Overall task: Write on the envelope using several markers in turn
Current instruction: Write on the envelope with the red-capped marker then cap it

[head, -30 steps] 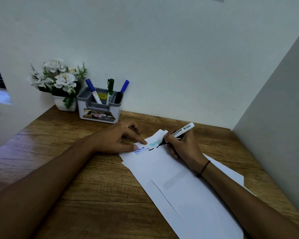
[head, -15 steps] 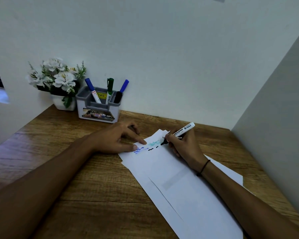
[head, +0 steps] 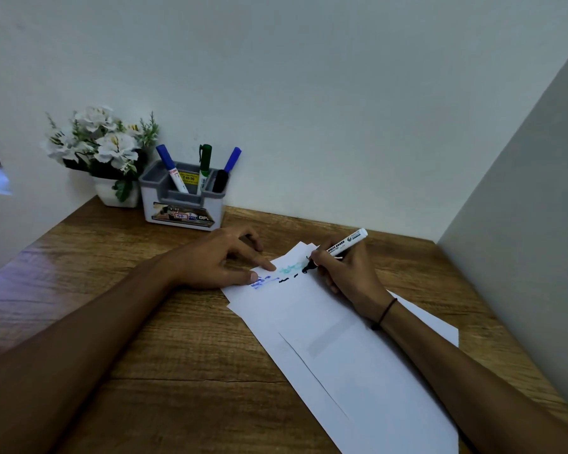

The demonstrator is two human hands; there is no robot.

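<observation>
Pale walls close in a corner around a wood-grain worktop (head: 164,348), and the white envelope (head: 325,322) lies slantwise across it, its far end well in front of the grey marker holder (head: 182,204) that stands against the wall. That envelope looks thin, light and limp, and likely to slide on the smooth wood, so it needs pinning rather than gripping; the left hand (head: 220,260) does just that, fingers spread flat and pressing the far left corner, holding nothing. More white sheets seem to lie under it, which may let it skate. The right hand (head: 345,273) is closed in a writing grip around a white-barrelled marker (head: 338,249), held low near the nib, black tip touching the paper at the end of a row of short black strokes (head: 289,278). Beside these are teal scribbles (head: 291,267) and blue writing (head: 261,282), too small to read. The barrel reads "WHITE BOARD"; such ink may smear under a trailing palm. Back in the holder stand two blue-capped markers (head: 168,162), a green one (head: 205,162) and a black cap (head: 220,181), with a yellow price sticker (head: 188,177) that appears to read 49.00; its front label shows "42" and "OP". Left of the holder sits a pot of white flowers (head: 102,145).
</observation>
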